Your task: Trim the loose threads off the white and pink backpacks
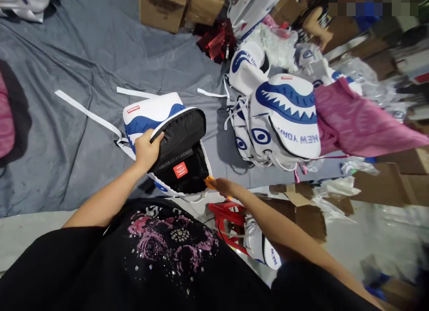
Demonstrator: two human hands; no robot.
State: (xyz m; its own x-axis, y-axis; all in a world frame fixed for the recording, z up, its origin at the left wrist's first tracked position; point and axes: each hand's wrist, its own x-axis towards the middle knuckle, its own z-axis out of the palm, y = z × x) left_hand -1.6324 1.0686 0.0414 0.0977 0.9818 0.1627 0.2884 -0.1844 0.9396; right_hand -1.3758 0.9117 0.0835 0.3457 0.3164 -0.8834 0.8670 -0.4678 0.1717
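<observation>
A white and blue backpack (152, 112) lies open on the grey sheet (67, 101), its black lining (182, 161) and a small red label showing. My left hand (146, 149) grips the black edge of the open flap. My right hand (225, 187) is at the lower right rim of the opening and pinches a small orange object (210, 182); I cannot tell what it is. White straps trail from the backpack to the left.
A pile of matching white and blue shark-print backpacks (284, 119) lies to the right, next to a pink cloth (355, 123). Cardboard boxes (164, 7) stand at the back. A red stool (228, 217) is under my right arm. Another person's arm (317, 25) shows at top right.
</observation>
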